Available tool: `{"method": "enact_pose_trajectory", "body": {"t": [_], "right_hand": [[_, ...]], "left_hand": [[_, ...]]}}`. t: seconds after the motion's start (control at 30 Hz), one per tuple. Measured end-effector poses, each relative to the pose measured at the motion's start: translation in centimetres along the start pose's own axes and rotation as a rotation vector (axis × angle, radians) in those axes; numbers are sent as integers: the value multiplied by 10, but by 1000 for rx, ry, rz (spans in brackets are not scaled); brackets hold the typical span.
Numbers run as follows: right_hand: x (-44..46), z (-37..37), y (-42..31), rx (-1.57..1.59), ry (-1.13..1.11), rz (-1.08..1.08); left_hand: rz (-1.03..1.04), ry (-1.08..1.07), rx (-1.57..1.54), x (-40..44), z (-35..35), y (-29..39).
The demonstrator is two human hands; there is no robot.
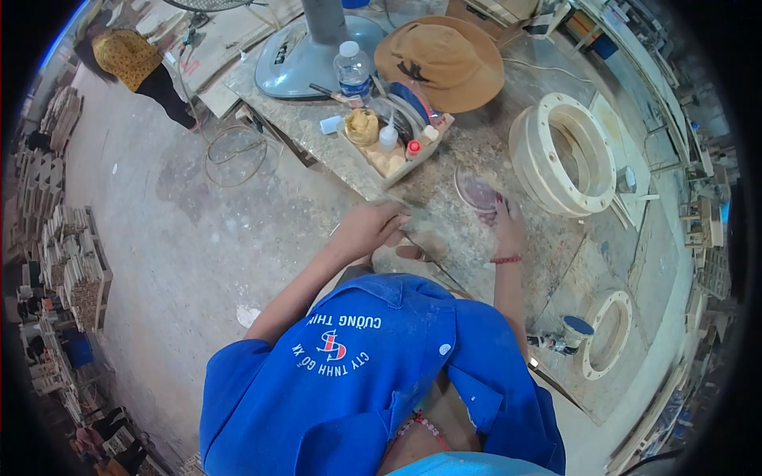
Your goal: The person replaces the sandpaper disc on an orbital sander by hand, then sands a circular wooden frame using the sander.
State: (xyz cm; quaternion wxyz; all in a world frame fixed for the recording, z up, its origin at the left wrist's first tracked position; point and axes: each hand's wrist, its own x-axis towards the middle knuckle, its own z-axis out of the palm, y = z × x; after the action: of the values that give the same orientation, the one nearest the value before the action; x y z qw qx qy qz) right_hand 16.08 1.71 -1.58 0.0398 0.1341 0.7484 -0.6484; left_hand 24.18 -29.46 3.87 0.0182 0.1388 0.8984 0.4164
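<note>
My right hand [505, 220] grips a round, purplish-grey sanding disc [476, 191] by its near edge, just above the worktable [444, 176]. Fingers and thumb are closed on it. Over the table's front edge, to the left of the disc, is my left hand [379, 225]. Its fingers are curled together, and whatever may be between them is hidden. Right of the disc stands a thick pale ring [530, 159] with holes around its rim. A thinner pale ring [625, 317] lies nearer me, beside a power sander [556, 343] with a dark blue round pad.
A small tray [414, 165] holds a tape roll [362, 127], a white-tipped bottle [388, 138] and a red-capped bottle [413, 148]. Behind it are a water bottle [352, 73], a brown hat [440, 63] and a grey stand base [278, 63]. Another person [131, 59] bends at far left.
</note>
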Motion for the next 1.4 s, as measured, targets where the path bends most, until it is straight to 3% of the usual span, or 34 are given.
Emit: {"method": "enact_pose_trajectory", "body": {"t": [0.03,0.13,0.2,0.33,0.43,0.53,0.73,0.93,1.13,1.4], "right_hand": [[8,9,-3,34,-45,22],[25,26,-14,-1060,361,-698],[15,50,-73,-823,245,-642],[15,117,-166,-781,-121,-1083],[30,161,-184,-888,-234,-1114],[58,176,-177,-1184,-97,-1129],[74,174,-165,-1102,-169,-941],[74,173,-164,-1144,-216,-874],[70,173,-162,-1172,-203,-837],[78,169,-155,-1059,-227,-828]], "left_hand": [[12,15,-12,3,-11,-4],[30,35,-16,12,-41,-17],[60,91,-53,19,-56,-28],[41,178,-16,43,-92,-44],[89,246,-89,69,-119,-47],[126,279,-16,89,-136,-49],[291,250,231,131,-134,-55],[220,68,520,156,-119,-56],[299,78,599,159,-117,-59],[171,-18,657,147,-115,-50]]}}
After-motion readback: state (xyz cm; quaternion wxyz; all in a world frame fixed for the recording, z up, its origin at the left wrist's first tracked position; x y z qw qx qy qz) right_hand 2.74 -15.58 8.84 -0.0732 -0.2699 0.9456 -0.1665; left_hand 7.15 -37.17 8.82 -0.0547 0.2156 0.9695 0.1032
